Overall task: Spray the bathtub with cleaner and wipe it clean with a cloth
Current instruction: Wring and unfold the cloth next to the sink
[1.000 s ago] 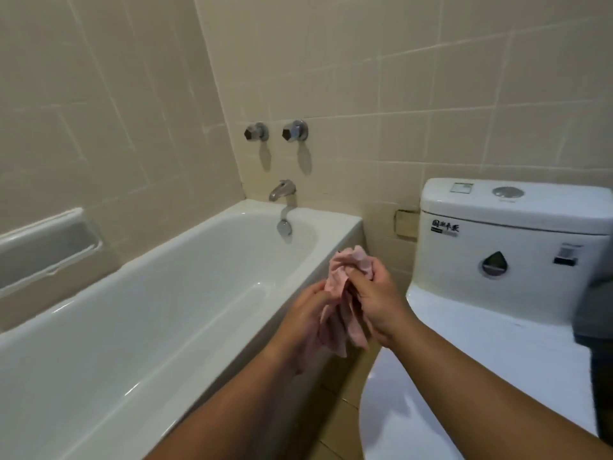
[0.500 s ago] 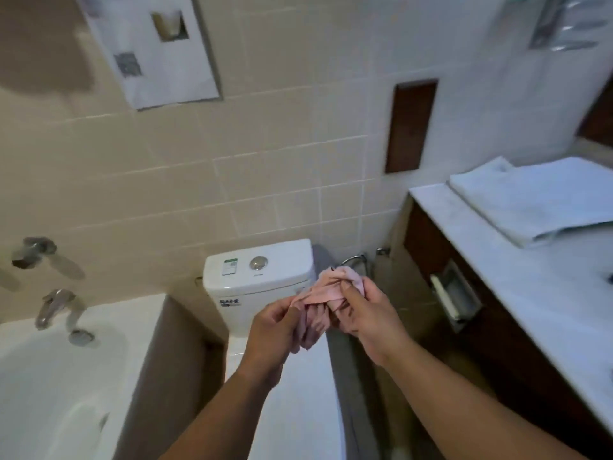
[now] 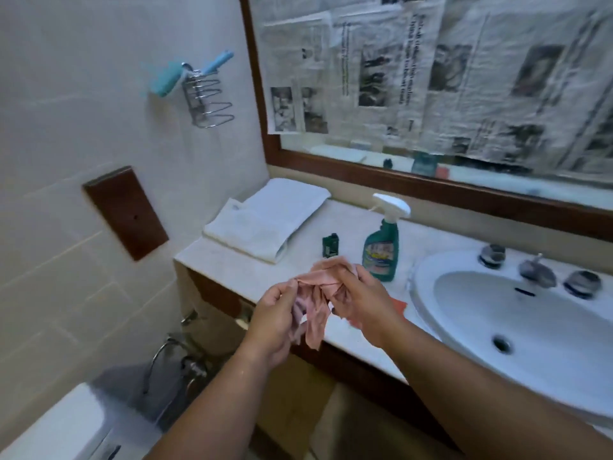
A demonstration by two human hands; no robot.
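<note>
A crumpled pink cloth (image 3: pixel 316 295) hangs between both hands in front of the vanity counter. My left hand (image 3: pixel 273 322) pinches its left end, and my right hand (image 3: pixel 363 300) grips its right part with curled fingers. A green spray bottle (image 3: pixel 381 252) with a white trigger head stands upright on the counter just behind my right hand, apart from it. The bathtub is out of view.
The marble counter (image 3: pixel 232 257) carries a folded white towel (image 3: pixel 265 224), a small dark green box (image 3: pixel 330 245) and a white sink (image 3: pixel 517 323) with taps. A newspaper-covered mirror (image 3: pixel 431 78) hangs above. The toilet tank (image 3: pixel 56 426) sits at lower left, a wire holder (image 3: pixel 205 97) on the wall.
The view has swung right, from the bathtub past the toilet to the vanity counter. Both hands have kept hold of the pink cloth throughout.
</note>
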